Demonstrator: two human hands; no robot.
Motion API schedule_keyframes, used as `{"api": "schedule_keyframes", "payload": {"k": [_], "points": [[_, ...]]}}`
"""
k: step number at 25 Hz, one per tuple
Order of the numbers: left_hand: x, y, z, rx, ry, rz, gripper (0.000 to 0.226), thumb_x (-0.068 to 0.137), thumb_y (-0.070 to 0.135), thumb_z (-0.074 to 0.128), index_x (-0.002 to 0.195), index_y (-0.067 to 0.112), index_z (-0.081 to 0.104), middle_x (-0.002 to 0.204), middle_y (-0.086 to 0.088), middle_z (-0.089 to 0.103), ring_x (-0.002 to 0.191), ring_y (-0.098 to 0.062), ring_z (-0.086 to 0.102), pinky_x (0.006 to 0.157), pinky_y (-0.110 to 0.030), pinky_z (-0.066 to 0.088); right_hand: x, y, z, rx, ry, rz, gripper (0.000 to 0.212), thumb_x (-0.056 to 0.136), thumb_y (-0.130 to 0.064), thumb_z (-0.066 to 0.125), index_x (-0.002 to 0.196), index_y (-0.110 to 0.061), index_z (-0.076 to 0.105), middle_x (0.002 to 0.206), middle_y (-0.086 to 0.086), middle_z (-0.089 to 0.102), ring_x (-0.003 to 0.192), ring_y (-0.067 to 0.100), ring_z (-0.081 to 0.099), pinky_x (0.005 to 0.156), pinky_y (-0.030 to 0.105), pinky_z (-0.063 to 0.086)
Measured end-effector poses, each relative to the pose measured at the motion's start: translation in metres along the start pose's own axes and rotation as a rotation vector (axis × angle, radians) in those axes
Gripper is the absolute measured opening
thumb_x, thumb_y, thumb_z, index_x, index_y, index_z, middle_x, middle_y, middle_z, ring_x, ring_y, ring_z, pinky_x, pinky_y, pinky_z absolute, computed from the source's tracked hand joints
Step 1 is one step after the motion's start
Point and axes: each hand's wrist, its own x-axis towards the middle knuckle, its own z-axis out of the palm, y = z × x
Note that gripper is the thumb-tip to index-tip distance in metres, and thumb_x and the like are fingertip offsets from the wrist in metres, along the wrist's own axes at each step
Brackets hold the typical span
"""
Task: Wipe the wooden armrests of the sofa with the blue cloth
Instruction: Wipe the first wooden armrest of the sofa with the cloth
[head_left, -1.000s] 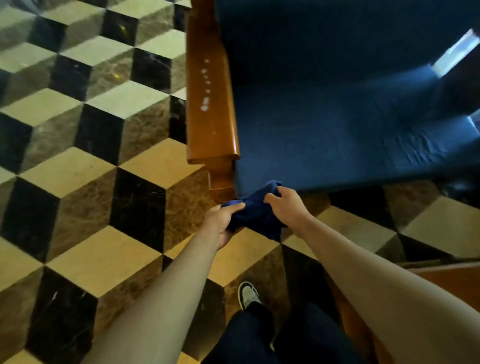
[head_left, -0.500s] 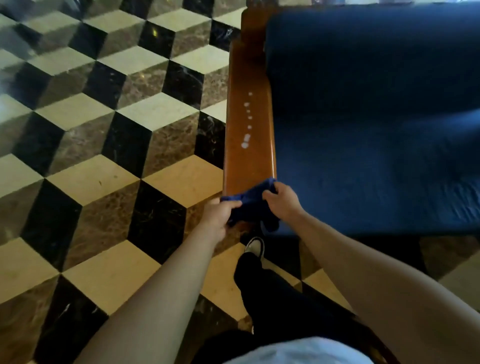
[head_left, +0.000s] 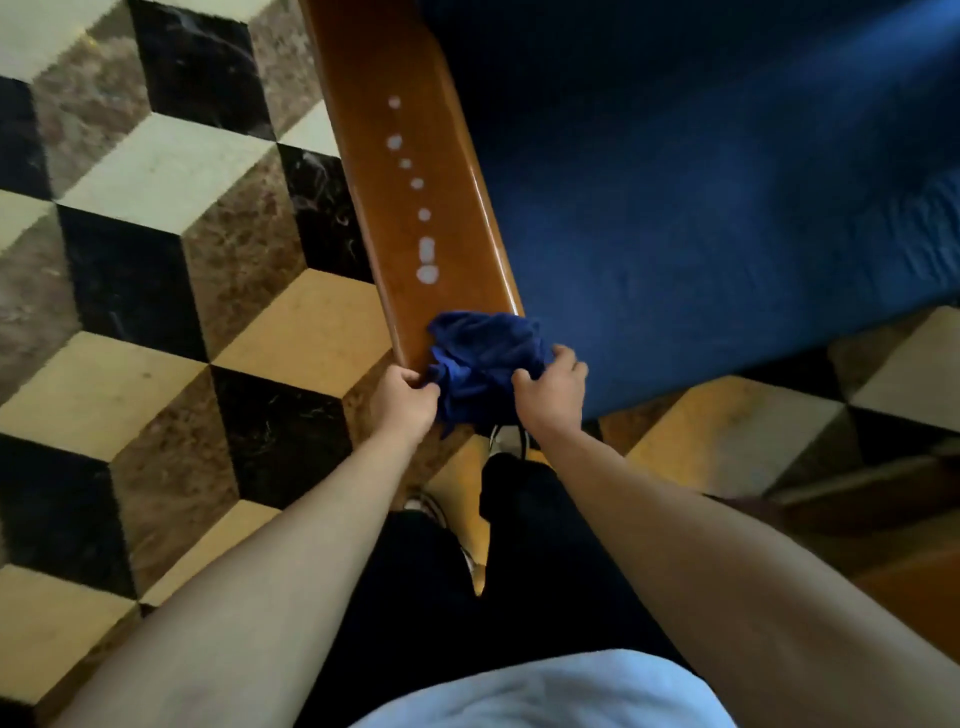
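Flooring: cube-pattern marble tiles, black/cream/brown (head_left: 156, 291), filling left half of frame. Polished brown wooden armrest (head_left: 415, 197) runs from top centre down to mid-frame; row of whitish spots (head_left: 426, 260) along its top. Dark blue upholstered sofa seat (head_left: 701, 218) at upper right. Crumpled blue cloth (head_left: 483, 358) sits on armrest's near end, centre frame. Left hand (head_left: 402, 397) pinches cloth's left edge; right hand (head_left: 553, 387) grips its right side, fingers curled. Both forearms extended fwd.

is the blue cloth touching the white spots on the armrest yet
Apart. The head view shows bare wood between the blue cloth and the nearest of the white spots on the armrest.
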Motion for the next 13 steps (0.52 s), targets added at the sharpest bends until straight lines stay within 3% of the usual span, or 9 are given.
{"api": "schedule_keyframes", "payload": {"k": [3, 5, 8, 10, 13], "points": [[0.02, -0.001, -0.017, 0.086, -0.014, 0.054, 0.026, 0.087, 0.046, 0.067, 0.1, 0.028, 0.053, 0.086, 0.013, 0.06, 0.069, -0.004, 0.055, 0.052, -0.021, 0.034, -0.009, -0.012, 0.02, -0.174, 0.253, -0.117, 0.066, 0.095, -0.041, 0.058, 0.152, -0.018, 0.036, 0.154, 0.017, 0.034, 0.139, 0.037, 0.038, 0.119, 0.052, 0.031], [0.034, 0.003, -0.023, 0.046, -0.031, 0.047, 0.033, 0.088, 0.052, 0.063, 0.104, 0.026, 0.052, 0.088, 0.013, 0.058, 0.078, -0.015, 0.058, 0.06, -0.026, 0.038, -0.017, -0.018, 0.043, -0.286, 0.233, -0.149, 0.069, 0.099, -0.051, 0.046, 0.158, -0.02, 0.029, 0.164, 0.02, 0.024, 0.151, 0.038, 0.024, 0.125, 0.056, 0.016], [0.058, 0.01, -0.032, 0.001, -0.072, 0.047, 0.042, 0.093, 0.053, 0.055, 0.117, 0.019, 0.055, 0.102, 0.003, 0.059, 0.093, -0.022, 0.055, 0.08, -0.032, 0.039, -0.017, -0.028, 0.082, -0.385, 0.147, -0.033, 0.089, 0.099, -0.072, 0.026, 0.164, -0.017, 0.002, 0.17, 0.023, 0.003, 0.157, 0.043, 0.001, 0.126, 0.058, 0.001], [0.074, 0.011, -0.036, 0.046, -0.131, 0.075, 0.046, 0.095, 0.054, 0.051, 0.121, 0.016, 0.055, 0.105, 0.001, 0.059, 0.092, -0.023, 0.055, 0.08, -0.034, 0.04, 0.002, -0.042, 0.093, -0.41, 0.265, 0.087, 0.093, 0.095, -0.078, 0.025, 0.164, -0.018, 0.006, 0.166, 0.024, 0.017, 0.151, 0.047, 0.018, 0.122, 0.06, 0.011], [0.094, 0.014, -0.044, 0.086, -0.174, 0.102, 0.044, 0.094, 0.057, 0.052, 0.118, 0.02, 0.053, 0.097, 0.005, 0.062, 0.083, -0.018, 0.06, 0.066, -0.029, 0.045, 0.046, -0.061, 0.079, -0.338, 0.429, 0.148, 0.086, 0.088, -0.085, 0.025, 0.149, -0.025, 0.039, 0.141, 0.015, 0.053, 0.125, 0.042, 0.052, 0.102, 0.057, 0.037]]}}
